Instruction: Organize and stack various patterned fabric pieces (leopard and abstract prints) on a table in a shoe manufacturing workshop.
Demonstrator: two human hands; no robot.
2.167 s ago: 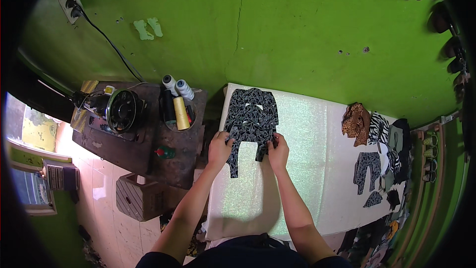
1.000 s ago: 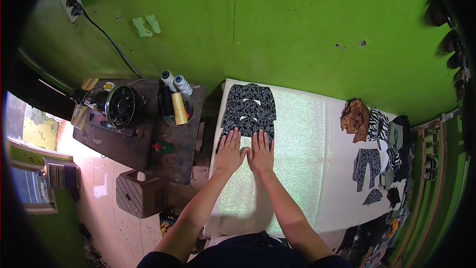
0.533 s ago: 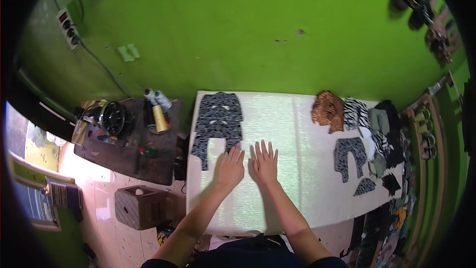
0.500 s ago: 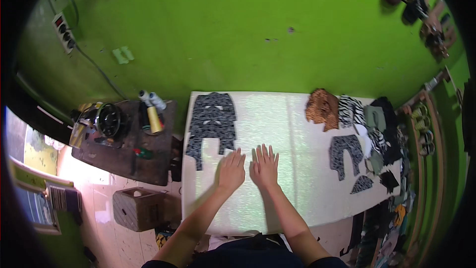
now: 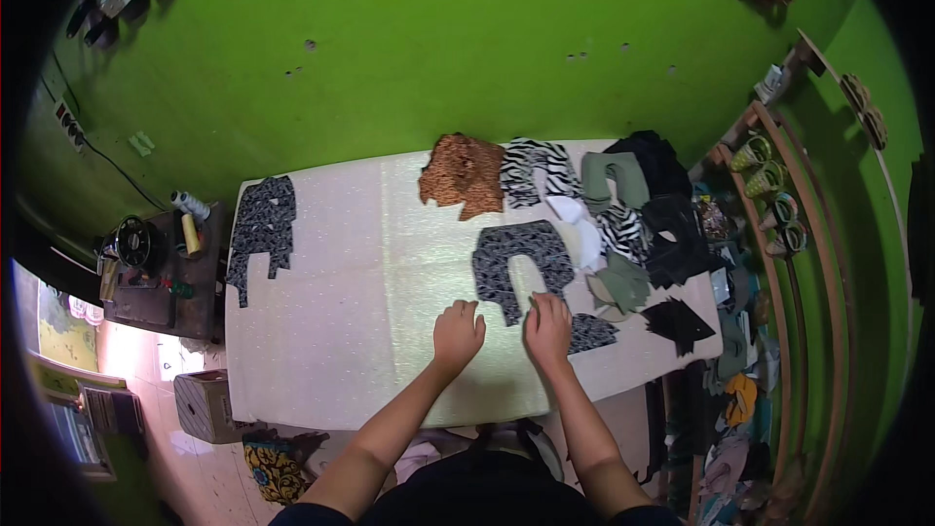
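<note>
Two bare hands are hovering apart; left hand (image 5: 459, 336), seemingly empty; right hand (image 5: 548, 333), grip unclear, overlapping an arch-shaped black-and-grey patterned fabric piece (image 5: 511, 241), lying flat, presumably against creasing, nearer the white surface (image 5: 312, 351)'s right edge.

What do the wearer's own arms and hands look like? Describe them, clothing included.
Dark navy sleeves show at the lower edge; the forearms are bare. The left fingers and right fingers are ungloved. No ring, watch or bracelet is discernible.

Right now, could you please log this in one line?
left hand: over white tabletop; right hand: at arch-shaped patterned fabric, contact unclear; zebra-striped fabric: near wall
</note>
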